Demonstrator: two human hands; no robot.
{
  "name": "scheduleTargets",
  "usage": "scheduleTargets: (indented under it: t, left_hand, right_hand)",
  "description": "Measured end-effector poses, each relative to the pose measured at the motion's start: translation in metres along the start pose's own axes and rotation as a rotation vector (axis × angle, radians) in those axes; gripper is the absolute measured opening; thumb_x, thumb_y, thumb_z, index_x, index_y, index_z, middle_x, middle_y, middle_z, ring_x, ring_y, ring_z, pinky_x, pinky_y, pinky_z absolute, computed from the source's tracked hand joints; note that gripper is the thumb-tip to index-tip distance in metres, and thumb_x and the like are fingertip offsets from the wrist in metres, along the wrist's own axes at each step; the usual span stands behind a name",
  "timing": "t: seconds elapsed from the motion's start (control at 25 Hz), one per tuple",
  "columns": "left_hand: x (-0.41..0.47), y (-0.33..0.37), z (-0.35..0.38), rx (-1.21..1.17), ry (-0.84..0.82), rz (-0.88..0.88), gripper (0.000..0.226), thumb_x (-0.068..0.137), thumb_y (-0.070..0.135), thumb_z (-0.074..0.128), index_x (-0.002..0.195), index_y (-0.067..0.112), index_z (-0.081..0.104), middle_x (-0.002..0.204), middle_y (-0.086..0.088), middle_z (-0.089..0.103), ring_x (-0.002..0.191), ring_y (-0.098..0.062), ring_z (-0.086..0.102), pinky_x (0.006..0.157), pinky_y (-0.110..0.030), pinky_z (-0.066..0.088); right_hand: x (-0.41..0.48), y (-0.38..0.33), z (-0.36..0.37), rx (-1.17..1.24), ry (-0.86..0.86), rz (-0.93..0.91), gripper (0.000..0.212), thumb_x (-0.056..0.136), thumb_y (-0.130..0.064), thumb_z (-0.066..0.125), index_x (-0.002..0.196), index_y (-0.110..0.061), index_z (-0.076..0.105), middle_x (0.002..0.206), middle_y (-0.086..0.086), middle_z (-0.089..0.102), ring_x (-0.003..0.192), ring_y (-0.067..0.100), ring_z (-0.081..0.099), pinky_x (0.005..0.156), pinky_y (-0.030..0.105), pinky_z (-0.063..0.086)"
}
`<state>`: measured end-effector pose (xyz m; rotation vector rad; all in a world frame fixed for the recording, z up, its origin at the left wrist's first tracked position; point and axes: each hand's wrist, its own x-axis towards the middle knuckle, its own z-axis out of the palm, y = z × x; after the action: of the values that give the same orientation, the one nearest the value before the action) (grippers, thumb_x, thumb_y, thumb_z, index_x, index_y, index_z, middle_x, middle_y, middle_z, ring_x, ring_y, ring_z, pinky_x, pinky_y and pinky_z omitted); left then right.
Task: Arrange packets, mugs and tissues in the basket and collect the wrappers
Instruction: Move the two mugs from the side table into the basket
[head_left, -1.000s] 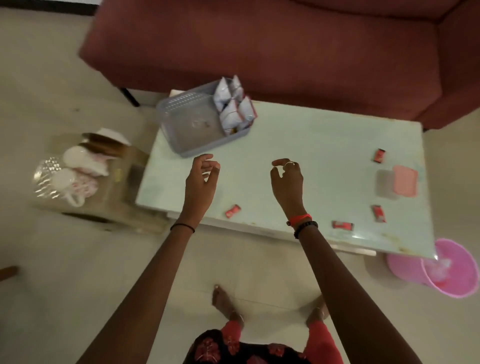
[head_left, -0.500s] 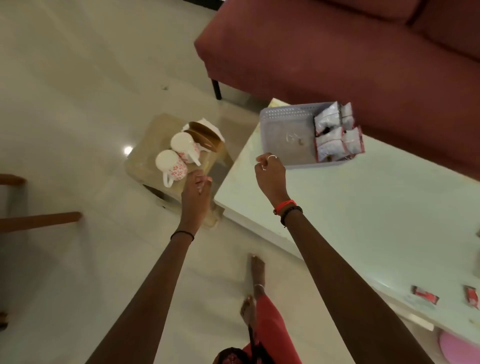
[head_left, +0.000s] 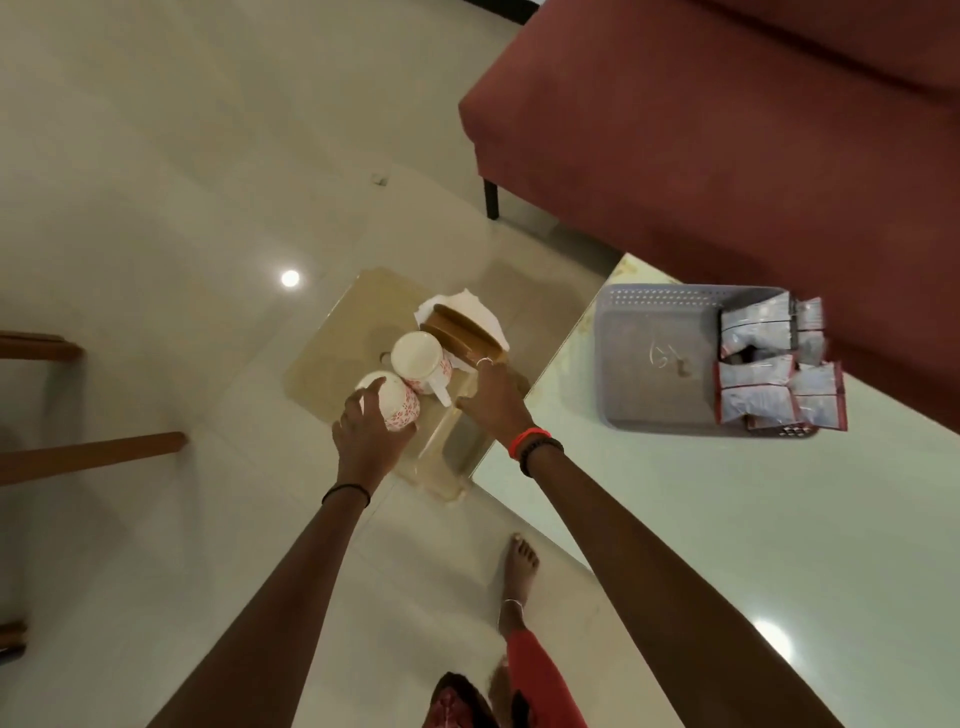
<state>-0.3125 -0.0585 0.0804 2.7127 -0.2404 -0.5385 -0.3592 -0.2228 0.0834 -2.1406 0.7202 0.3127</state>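
2 mugs (head_left: 418, 358) stand upright on the low stool (head_left: 332, 358) off the left edge of the tabletop (head_left: 675, 519); your left hand (head_left: 371, 434) curls its fingers over the rim of the nearer mug (head_left: 399, 408). Your right hand (head_left: 493, 397), fingers straight and empty, lies beside the handle of the farther mug (head_left: 415, 353), the basket (head_left: 654, 364) of packets (head_left: 758, 364) well right.

My left hand (head_left: 371, 431) covers the near side of the front mug (head_left: 397, 402) and hides its handle. I cannot tell whether my fingers grip it or only rest on it. My right hand (head_left: 493, 400) hides the near end of the tissue holder (head_left: 460, 332), and I cannot tell whether it touches anything. The print on the packets (head_left: 758, 369) is too blurred to read, and they hide the right wall of the basket (head_left: 649, 312). The sofa (head_left: 727, 130) and the table (head_left: 727, 545) are each cut off by 2 picture edges.
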Motion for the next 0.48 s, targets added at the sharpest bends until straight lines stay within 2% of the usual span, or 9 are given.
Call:
scheduleTargets:
  t: [0.08, 0.16, 0.24, 0.36, 0.48]
  left_hand:
    - [0.021, -0.005, 0.003, 0.070, -0.054, -0.016, 0.093, 0.069, 0.038, 0.078, 0.143, 0.016, 0.026, 0.145, -0.017, 0.033, 0.135, -0.035, 0.033, 0.110, -0.054, 0.027]
    - [0.040, -0.011, 0.006, 0.043, -0.118, -0.075, 0.103, 0.065, 0.039, 0.079, 0.145, 0.022, 0.018, 0.150, -0.016, 0.023, 0.141, -0.035, 0.024, 0.113, -0.057, 0.015]
    - [0.056, -0.018, 0.013, 0.039, -0.182, -0.098, 0.107, 0.064, 0.039, 0.080, 0.146, 0.024, 0.013, 0.152, -0.017, 0.020, 0.142, -0.035, 0.021, 0.113, -0.058, 0.012]
    - [0.071, -0.025, 0.020, 0.076, -0.258, -0.089, 0.108, 0.062, 0.038, 0.082, 0.146, 0.025, 0.016, 0.149, -0.017, 0.026, 0.135, -0.037, 0.033, 0.111, -0.057, 0.024]
    - [0.079, -0.029, 0.025, 0.054, -0.256, -0.058, 0.101, 0.061, 0.034, 0.083, 0.142, 0.024, 0.023, 0.141, -0.018, 0.034, 0.123, -0.041, 0.046, 0.102, -0.054, 0.040]
  right_hand:
    - [0.021, -0.010, 0.004, -0.073, -0.062, -0.065, 0.048, 0.079, -0.015, 0.071, 0.118, 0.001, 0.049, 0.118, 0.018, 0.060, 0.110, 0.032, 0.057, 0.090, 0.038, 0.049]
    - [0.042, -0.021, 0.010, -0.157, -0.119, -0.118, 0.052, 0.078, -0.012, 0.070, 0.124, -0.002, 0.046, 0.117, 0.019, 0.060, 0.109, 0.036, 0.057, 0.089, 0.044, 0.050]
    - [0.061, -0.028, 0.016, -0.261, -0.172, -0.155, 0.058, 0.080, -0.011, 0.067, 0.132, -0.007, 0.042, 0.122, 0.021, 0.058, 0.109, 0.037, 0.058, 0.087, 0.044, 0.052]
    - [0.078, -0.034, 0.023, -0.378, -0.216, -0.212, 0.075, 0.082, -0.010, 0.064, 0.147, -0.022, 0.027, 0.143, 0.021, 0.041, 0.120, 0.038, 0.052, 0.091, 0.042, 0.050]
    - [0.086, -0.037, 0.038, -0.467, -0.206, -0.230, 0.074, 0.086, -0.013, 0.059, 0.148, -0.032, 0.021, 0.151, 0.021, 0.024, 0.129, 0.040, 0.042, 0.097, 0.043, 0.048]
